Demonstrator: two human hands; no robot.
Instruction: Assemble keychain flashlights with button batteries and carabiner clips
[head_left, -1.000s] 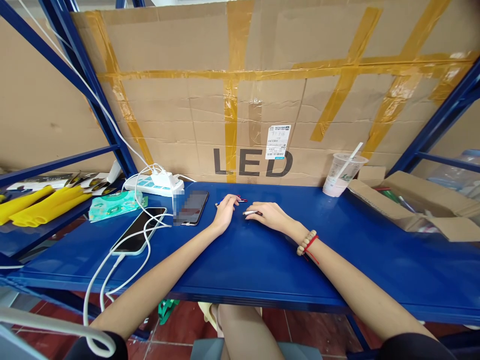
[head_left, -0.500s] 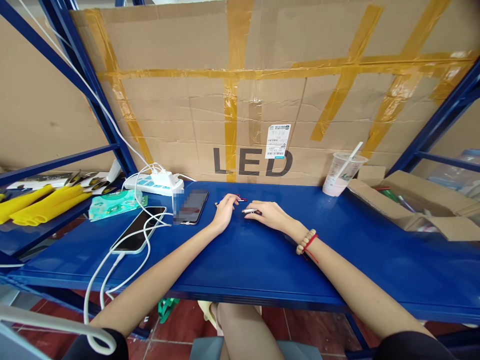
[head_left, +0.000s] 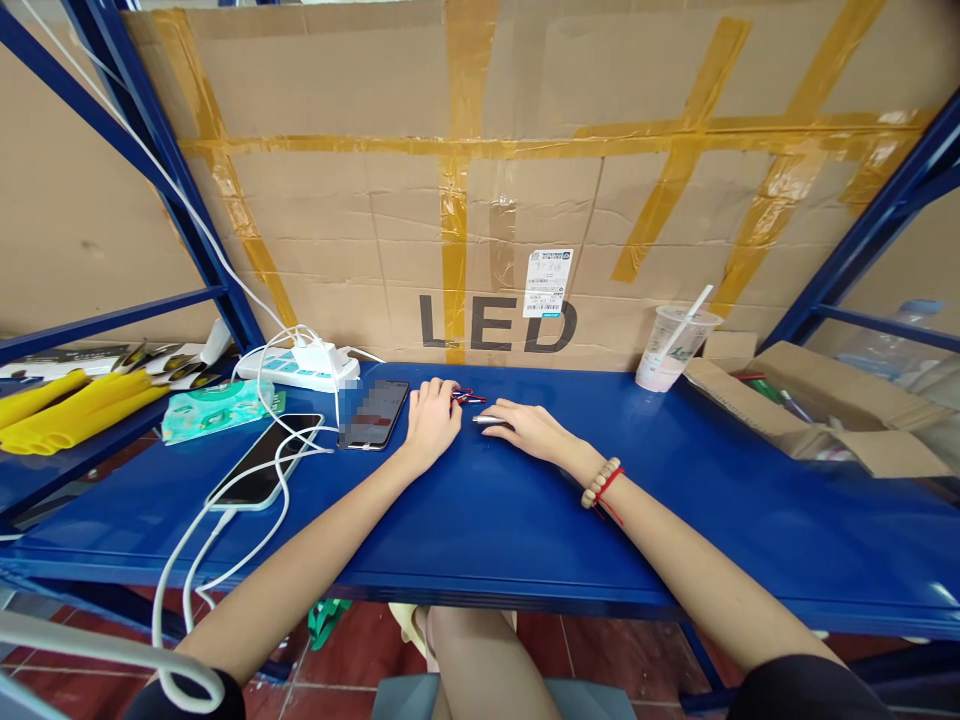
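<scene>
My left hand (head_left: 435,424) rests palm down on the blue table, its fingers bent and close together. Thin red pieces (head_left: 469,397) with dark and shiny parts show at its fingertips; their kind is too small to tell. A slim silver object (head_left: 486,420) pokes out from beneath the fingers and thumb of my right hand (head_left: 534,432), which is closed around it. Its other end is hidden under that hand. A small gap separates the two hands. Just left of my left hand lies a dark phone (head_left: 386,412).
A second phone (head_left: 262,465) with white cables lies left, near a green tissue pack (head_left: 217,408) and a power strip (head_left: 262,368). A plastic cup (head_left: 667,355) with a straw and an open carton (head_left: 780,412) stand right. A large cardboard box (head_left: 337,230) forms the back.
My left hand has rolled further palm down and its fingers now cover more of what lies under them. The silver object under my right hand has turned slightly. The view has shifted a little.
</scene>
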